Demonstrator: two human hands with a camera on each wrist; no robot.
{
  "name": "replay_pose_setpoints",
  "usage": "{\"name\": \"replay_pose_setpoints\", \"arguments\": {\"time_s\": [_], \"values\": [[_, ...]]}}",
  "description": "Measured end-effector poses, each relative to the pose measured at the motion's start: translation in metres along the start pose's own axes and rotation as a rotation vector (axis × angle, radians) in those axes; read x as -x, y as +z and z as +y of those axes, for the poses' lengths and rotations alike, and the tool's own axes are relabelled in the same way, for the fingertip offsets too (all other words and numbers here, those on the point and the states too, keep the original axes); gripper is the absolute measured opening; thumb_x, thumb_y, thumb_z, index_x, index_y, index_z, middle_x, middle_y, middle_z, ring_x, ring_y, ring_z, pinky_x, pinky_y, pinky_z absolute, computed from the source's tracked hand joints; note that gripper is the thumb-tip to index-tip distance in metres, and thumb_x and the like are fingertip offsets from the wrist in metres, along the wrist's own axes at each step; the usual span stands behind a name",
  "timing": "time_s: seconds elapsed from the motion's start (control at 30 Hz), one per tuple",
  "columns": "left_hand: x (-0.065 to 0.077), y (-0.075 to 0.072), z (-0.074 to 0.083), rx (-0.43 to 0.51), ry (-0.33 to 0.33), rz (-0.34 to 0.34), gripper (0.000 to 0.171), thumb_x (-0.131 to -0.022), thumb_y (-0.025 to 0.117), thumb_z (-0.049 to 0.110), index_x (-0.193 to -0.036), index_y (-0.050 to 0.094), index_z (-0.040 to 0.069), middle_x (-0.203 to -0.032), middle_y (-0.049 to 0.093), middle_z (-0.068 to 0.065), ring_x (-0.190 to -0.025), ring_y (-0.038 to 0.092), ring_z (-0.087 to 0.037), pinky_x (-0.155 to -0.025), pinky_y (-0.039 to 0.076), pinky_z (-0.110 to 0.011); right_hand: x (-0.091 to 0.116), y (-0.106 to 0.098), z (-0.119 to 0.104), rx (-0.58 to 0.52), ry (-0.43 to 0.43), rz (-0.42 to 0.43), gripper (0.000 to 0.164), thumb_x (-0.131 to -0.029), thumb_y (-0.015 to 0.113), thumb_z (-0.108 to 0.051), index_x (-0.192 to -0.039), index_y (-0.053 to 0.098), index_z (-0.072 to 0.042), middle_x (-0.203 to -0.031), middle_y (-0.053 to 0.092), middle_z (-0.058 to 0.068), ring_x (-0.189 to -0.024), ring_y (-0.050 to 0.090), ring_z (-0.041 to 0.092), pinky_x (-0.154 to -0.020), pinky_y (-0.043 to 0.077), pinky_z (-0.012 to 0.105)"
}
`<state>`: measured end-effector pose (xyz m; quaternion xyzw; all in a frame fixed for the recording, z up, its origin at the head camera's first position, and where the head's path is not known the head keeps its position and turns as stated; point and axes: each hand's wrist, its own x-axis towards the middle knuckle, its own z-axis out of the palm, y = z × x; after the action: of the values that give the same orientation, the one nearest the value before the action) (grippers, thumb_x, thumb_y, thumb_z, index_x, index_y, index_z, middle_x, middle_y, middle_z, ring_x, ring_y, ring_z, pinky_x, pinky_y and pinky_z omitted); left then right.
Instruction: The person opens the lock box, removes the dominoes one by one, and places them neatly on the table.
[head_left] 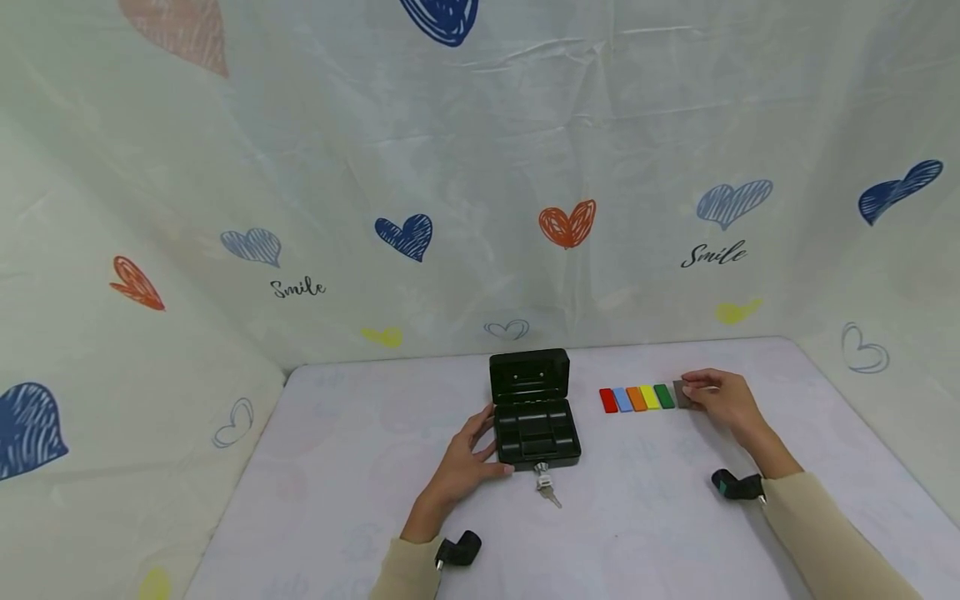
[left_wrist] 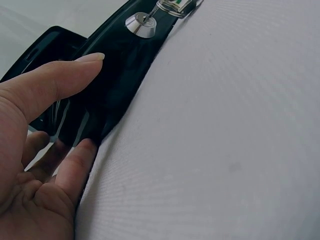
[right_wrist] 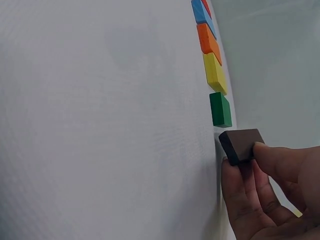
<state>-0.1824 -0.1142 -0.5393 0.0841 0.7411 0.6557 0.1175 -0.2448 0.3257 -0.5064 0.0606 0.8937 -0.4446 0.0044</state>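
Observation:
A black cash box point(head_left: 537, 446) stands with its lid raised on the table. My left hand point(head_left: 459, 467) holds its near left corner, thumb along the front and fingers at the left side. In the left wrist view the thumb point(left_wrist: 60, 82) lies below the silver lock point(left_wrist: 141, 26). Keys point(head_left: 548, 490) hang from that lock. At the right, my right hand point(head_left: 722, 402) pinches a dark brown block point(right_wrist: 244, 142) between thumb and fingers, just above the table. Beside it the green block point(right_wrist: 220, 110) ends a row of coloured blocks.
Left of the green block lie a yellow point(head_left: 649, 397), an orange point(head_left: 637, 398), a blue point(head_left: 622, 400) and a red block point(head_left: 607, 401). The white table point(head_left: 360, 433) meets a heart-printed curtain point(head_left: 465, 292) behind. Small black devices hang at both wrists.

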Motion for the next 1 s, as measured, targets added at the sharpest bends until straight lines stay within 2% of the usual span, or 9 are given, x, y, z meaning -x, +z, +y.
{"name": "replay_pose_setpoints", "arguments": {"time_s": [0.47,0.73,1.0], "values": [[0.0006,-0.0017,0.0011,0.022,0.034,-0.02,0.108,-0.078,0.086,-0.012,-0.167,0.027,0.006,-0.169,0.031,-0.02,-0.158,0.027,-0.04,-0.12,0.044,-0.038,-0.0027,0.003,-0.0026,0.029,0.009,0.01,0.035,-0.104,0.063,-0.005,-0.133,0.062,0.014,-0.12,0.065,0.032,-0.104,0.065,0.038,-0.064,0.056,0.012],[0.0025,-0.0014,0.0038,0.022,0.035,-0.025,0.108,-0.078,0.086,-0.012,-0.167,0.027,0.004,-0.169,0.03,-0.021,-0.158,0.027,-0.041,-0.12,0.044,-0.04,-0.0023,0.0058,-0.0036,0.097,-0.063,0.058,0.028,-0.102,0.064,0.0,-0.125,0.066,0.016,-0.111,0.068,0.033,-0.099,0.067,0.043,-0.059,0.051,0.009],[0.0018,-0.0013,0.0036,0.023,0.023,-0.019,0.108,-0.078,0.086,-0.011,-0.167,0.028,0.006,-0.169,0.031,-0.019,-0.159,0.027,-0.039,-0.119,0.045,-0.037,-0.0046,0.0076,-0.0038,0.155,-0.098,0.085,0.024,-0.099,0.066,0.002,-0.118,0.068,0.016,-0.105,0.069,0.031,-0.096,0.068,0.045,-0.062,0.056,0.021]]}}
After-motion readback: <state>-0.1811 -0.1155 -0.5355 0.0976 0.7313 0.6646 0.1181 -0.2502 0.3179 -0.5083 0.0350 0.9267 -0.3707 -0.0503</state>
